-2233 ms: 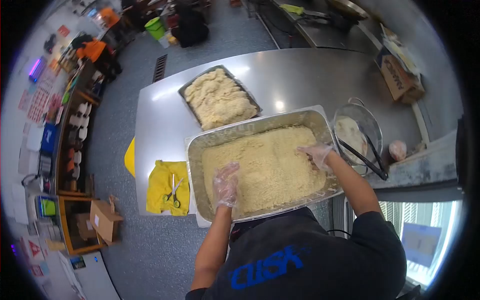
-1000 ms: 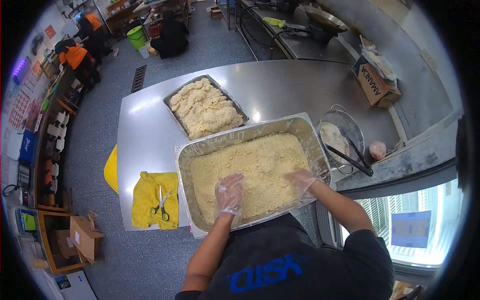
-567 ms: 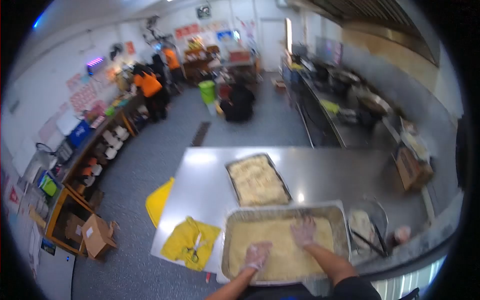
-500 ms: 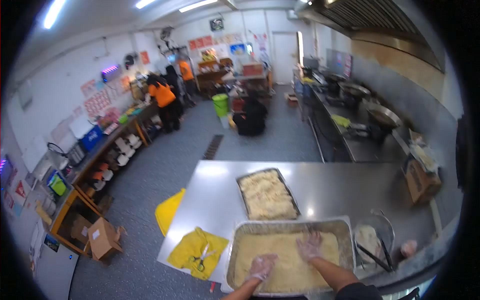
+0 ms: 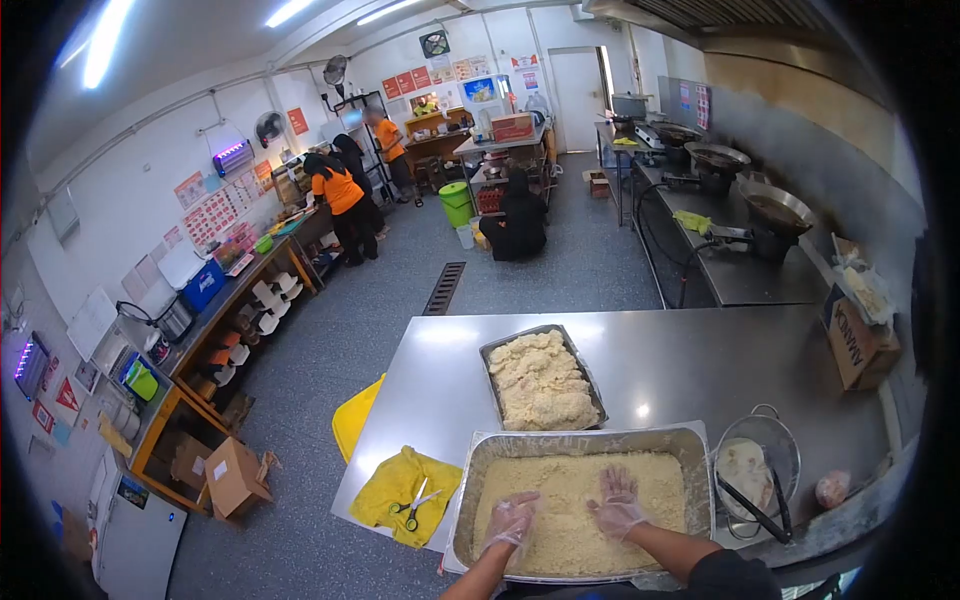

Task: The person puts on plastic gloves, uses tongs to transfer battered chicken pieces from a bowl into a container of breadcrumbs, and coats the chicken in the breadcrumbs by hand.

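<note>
Both hands wear clear plastic gloves and rest on pale crumbs (image 5: 565,500) in a large metal pan (image 5: 463,520). My left hand (image 5: 512,520) lies at the pan's left side, fingers stretched out, holding nothing. Right of the middle, my right hand (image 5: 616,500) is flat on the crumbs with its fingers spread. Just beyond the pan, a smaller dark tray (image 5: 491,372) holds a heap of crumb-coated pieces (image 5: 540,380). To the right stands a wire strainer bowl (image 5: 757,440) with whitish contents and black tongs (image 5: 755,508) lying across it.
Scissors (image 5: 411,508) lie on a yellow cloth (image 5: 385,492) at the table's left edge. A pinkish bundle (image 5: 832,488) and a cardboard box (image 5: 855,340) are on the right. Woks (image 5: 775,207) stand on the back-right counter. Several people (image 5: 342,195) are farther off, one crouching (image 5: 517,220).
The view has tilted up towards the room. My right hand has moved from the pan's right side towards its far middle, and its fingers are now spread. My left hand stays on the crumbs.
</note>
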Demonstrator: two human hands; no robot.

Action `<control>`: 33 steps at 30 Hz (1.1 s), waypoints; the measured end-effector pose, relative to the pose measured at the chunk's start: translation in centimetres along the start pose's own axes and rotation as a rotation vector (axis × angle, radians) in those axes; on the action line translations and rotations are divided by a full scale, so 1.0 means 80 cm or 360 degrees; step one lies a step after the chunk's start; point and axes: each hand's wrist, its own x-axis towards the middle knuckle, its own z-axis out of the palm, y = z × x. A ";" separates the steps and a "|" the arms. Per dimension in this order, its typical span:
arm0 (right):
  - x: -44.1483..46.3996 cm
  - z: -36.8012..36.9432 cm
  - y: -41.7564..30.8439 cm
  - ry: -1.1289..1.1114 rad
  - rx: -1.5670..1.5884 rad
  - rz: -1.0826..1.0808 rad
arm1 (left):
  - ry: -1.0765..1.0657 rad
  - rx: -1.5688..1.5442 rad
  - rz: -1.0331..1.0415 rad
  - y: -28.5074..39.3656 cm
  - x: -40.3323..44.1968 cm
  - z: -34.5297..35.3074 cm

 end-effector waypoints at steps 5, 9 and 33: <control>-0.010 -0.028 -0.010 -0.0113 0.0016 -0.0042 | -0.0083 0.0153 0.0067 0.018 0.002 0.005; -0.024 -0.037 0.013 -0.0014 0.0098 -0.0189 | -0.0046 0.0239 0.0044 0.019 0.004 0.007; -0.001 0.022 0.086 0.0381 -0.0506 -0.0739 | 0.0030 0.0245 -0.0199 0.046 -0.009 -0.003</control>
